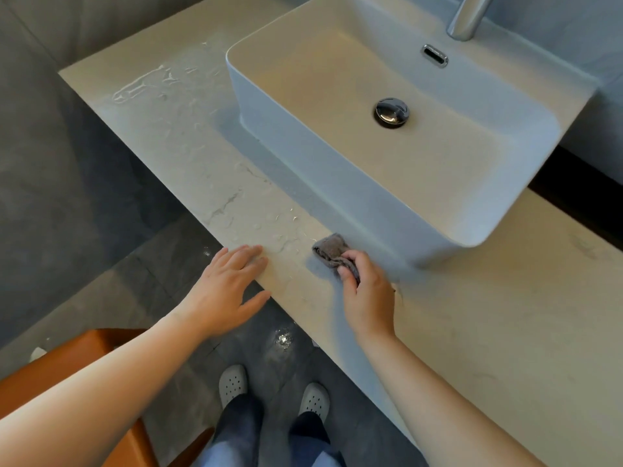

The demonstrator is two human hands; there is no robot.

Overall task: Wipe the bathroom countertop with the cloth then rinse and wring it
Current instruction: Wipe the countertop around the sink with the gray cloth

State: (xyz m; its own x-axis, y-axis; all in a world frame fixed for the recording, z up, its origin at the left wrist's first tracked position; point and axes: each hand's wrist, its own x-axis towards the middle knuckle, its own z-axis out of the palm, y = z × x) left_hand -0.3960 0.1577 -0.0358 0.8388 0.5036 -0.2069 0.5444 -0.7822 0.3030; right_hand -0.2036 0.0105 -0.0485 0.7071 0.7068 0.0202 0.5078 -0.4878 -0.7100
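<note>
Cloth [332, 252]: grey, crumpled (bunched small), on the countertop [505, 332] just beside the sink [303, 156]; your right hand [369, 298] grips it, your left hand [226, 291] rests flat, fingers straight, on the edge.

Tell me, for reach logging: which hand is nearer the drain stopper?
Right. The right hand, holding the cloth, is in front of the drain stopper; the left hand is farther left.

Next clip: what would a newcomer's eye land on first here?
The white basin fills the upper right, standing on the pale countertop. In front of it the right hand grips a crumpled grey cloth, while the left hand rests flat at the counter's wet front edge.
</note>
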